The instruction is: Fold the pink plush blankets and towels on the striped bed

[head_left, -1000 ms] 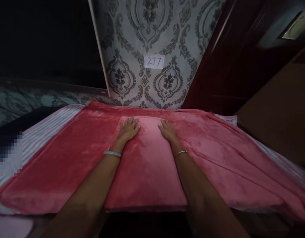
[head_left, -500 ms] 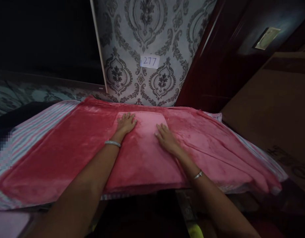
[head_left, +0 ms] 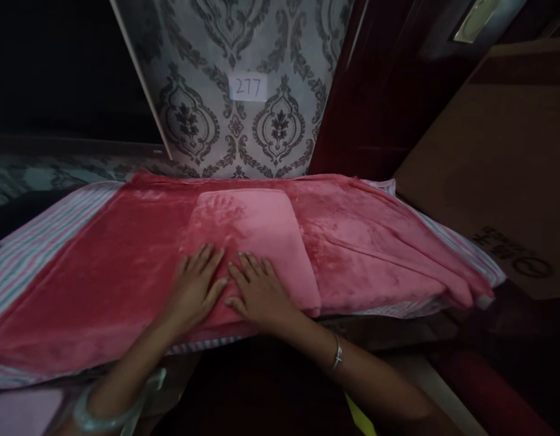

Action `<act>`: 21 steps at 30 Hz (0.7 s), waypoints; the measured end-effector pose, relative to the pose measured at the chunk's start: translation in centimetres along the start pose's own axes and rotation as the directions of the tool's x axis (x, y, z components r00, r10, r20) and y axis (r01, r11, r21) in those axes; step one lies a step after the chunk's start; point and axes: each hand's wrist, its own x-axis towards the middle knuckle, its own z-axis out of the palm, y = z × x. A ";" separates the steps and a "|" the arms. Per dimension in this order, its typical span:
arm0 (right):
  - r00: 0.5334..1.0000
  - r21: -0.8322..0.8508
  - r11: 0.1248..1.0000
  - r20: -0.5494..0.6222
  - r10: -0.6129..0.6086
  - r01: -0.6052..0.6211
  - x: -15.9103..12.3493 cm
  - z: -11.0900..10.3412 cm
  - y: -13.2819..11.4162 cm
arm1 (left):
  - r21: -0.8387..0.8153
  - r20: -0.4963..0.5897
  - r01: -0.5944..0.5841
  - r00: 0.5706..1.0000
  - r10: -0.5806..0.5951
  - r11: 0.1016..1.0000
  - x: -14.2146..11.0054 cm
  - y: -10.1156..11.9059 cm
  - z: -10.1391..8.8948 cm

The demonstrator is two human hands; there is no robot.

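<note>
A folded pink plush cloth [head_left: 280, 233] lies in the middle of a larger red-pink plush blanket [head_left: 116, 254]. My left hand [head_left: 196, 290] rests flat on the near left part of the folded cloth, fingers spread. Close beside it, my right hand [head_left: 259, 290] lies flat on the same cloth, its fingers apart too. Neither hand grips anything. Darker brushed marks show in the pile beyond my left hand. The blanket's striped underside [head_left: 57, 224] shows at its left edge, and creases run across its right part.
A dark screen [head_left: 66, 72] stands at the back left against patterned wallpaper [head_left: 189, 121]. A paper marked 277 [head_left: 248, 86] is stuck on the wall. To the right are a dark red door [head_left: 375, 91] and a large cardboard box [head_left: 502, 163].
Both hands have slid back toward me and closer together over the folded cloth, staying flat. The view has shifted a little.
</note>
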 end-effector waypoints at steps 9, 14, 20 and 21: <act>0.974 -0.029 0.977 -0.083 0.209 -0.212 -4.2 1.3 5.0 | 0.007 0.022 0.051 0.998 -0.052 0.999 -1.6 1.2 1.7; 0.938 -0.025 0.944 -0.124 0.323 -0.328 -7.4 2.2 8.1 | -0.005 0.055 0.094 0.994 -0.093 0.996 -1.8 1.3 1.6; 0.927 -0.025 0.952 -0.234 0.292 -0.306 -8.5 4.1 9.0 | -0.021 0.053 0.101 0.994 -0.100 0.995 -2.1 1.7 1.5; 0.924 -0.020 0.953 -0.254 0.286 -0.301 -8.5 4.3 9.1 | -0.028 0.050 0.101 0.994 -0.100 0.994 -2.1 1.8 1.4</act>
